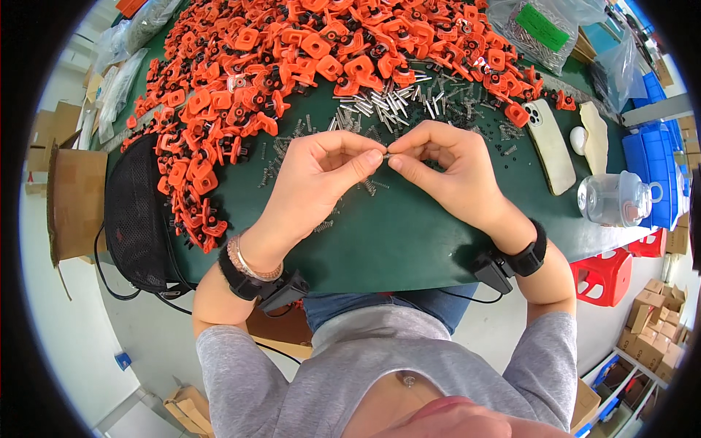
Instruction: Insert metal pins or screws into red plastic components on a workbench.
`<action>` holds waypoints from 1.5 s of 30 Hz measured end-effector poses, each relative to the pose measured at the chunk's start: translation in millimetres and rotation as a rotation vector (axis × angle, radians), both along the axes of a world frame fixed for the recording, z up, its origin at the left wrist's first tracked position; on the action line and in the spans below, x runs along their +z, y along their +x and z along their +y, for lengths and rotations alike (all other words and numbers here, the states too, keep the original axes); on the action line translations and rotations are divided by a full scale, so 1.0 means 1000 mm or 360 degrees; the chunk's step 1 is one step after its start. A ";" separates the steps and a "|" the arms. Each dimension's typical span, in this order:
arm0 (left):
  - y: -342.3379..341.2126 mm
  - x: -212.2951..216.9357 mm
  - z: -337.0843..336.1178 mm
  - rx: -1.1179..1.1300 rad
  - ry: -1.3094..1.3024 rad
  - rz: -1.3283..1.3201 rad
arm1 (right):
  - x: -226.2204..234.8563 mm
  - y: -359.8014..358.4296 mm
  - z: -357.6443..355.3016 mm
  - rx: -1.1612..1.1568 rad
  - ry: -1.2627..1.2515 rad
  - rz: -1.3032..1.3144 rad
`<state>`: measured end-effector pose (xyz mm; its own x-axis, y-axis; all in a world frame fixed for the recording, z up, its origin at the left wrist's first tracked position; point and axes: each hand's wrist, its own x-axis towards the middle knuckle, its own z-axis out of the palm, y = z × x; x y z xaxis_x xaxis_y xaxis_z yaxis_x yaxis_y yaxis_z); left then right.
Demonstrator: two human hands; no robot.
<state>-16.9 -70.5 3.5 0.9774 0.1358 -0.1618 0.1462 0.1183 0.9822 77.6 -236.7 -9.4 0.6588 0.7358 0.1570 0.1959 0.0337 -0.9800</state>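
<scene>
Both my hands meet over the middle of the green table (409,248), fingertips nearly touching. My left hand (325,168) pinches with thumb and index finger, and my right hand (449,164) does the same from the other side. Between the fingertips is a tiny dark metallic piece (387,155), mostly hidden and too small to name. Just beyond my hands lie shiny metal pins (391,102), with small coil springs (274,160) scattered around them and tiny black rings (467,117) to the right. A large heap of orange plastic parts with black fittings (314,47) spreads behind.
At left lies a black mesh bag (135,219), with a cardboard box (77,201) beyond it. To the right are a phone (551,146), a clear plastic jar (613,198) and blue bins (653,171). A bag of metal parts (540,33) sits at the back right.
</scene>
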 end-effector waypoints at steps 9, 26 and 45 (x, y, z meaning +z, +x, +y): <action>0.002 -0.001 0.000 0.0092 -0.0178 0.0039 | 0.004 -0.006 0.001 0.0135 0.0046 0.0364; 0.001 0.000 -0.001 -0.0003 -0.0295 0.0094 | 0.003 -0.009 0.005 0.0041 0.0140 -0.0808; -0.003 0.002 0.090 0.0406 0.2248 -0.0118 | 0.002 -0.002 0.003 -0.0043 -0.0161 -0.0660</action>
<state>-20.4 19.0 6.0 0.9025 0.3061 0.3030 0.2139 -0.9292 0.3015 75.5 -234.1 -7.8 0.5742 0.7444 0.3409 0.5738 -0.0689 -0.8161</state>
